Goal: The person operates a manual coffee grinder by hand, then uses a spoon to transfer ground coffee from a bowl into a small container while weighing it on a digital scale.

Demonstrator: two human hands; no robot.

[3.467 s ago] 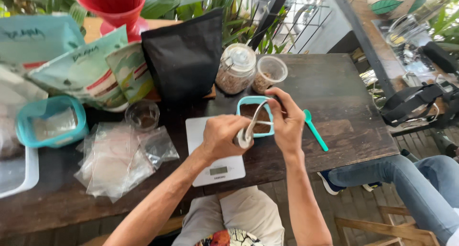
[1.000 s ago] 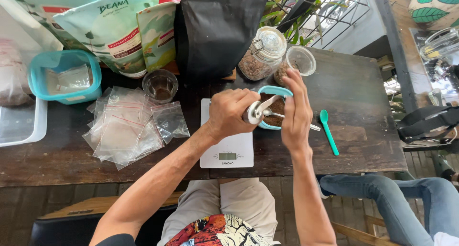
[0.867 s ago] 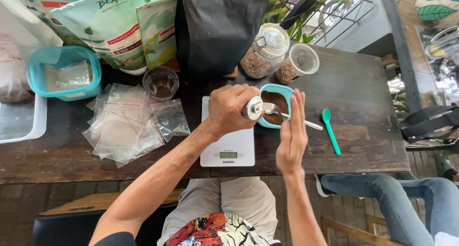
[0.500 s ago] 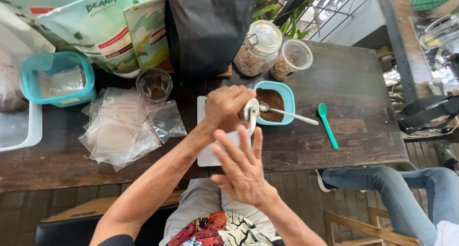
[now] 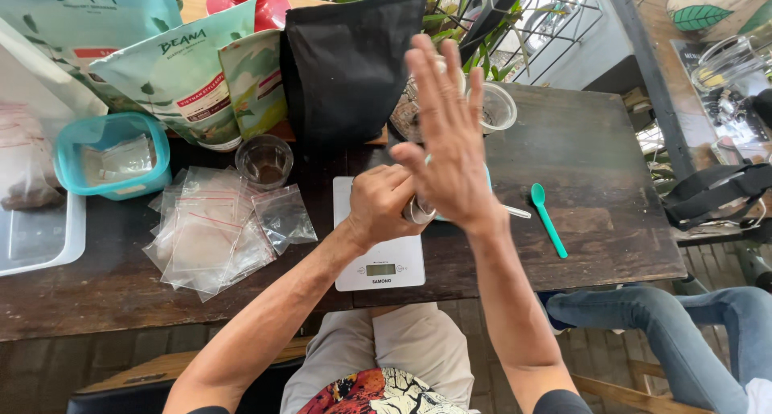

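My left hand (image 5: 384,201) is clenched around a small clear packet (image 5: 418,211), holding it just above the white kitchen scale (image 5: 378,265). My right hand (image 5: 446,133) is lifted toward the camera, flat and empty, with its fingers spread. It hides most of the teal bowl behind it, and only a sliver of the bowl's rim (image 5: 487,177) shows. A metal spoon handle (image 5: 517,212) sticks out to the right of the bowl. On the wood further right lies a teal plastic spoon (image 5: 548,219).
A black bag (image 5: 346,68), green pouches (image 5: 189,76) and a plastic cup (image 5: 498,107) stand at the back. A glass (image 5: 264,161), several clear zip bags (image 5: 213,229), a teal container (image 5: 112,155) and a white tray (image 5: 40,237) lie left. Another person's legs (image 5: 667,325) are at the right.
My right hand left the bowl, dropped toward my body, then rose open in front of the camera. My left hand kept its grip on the packet over the scale.
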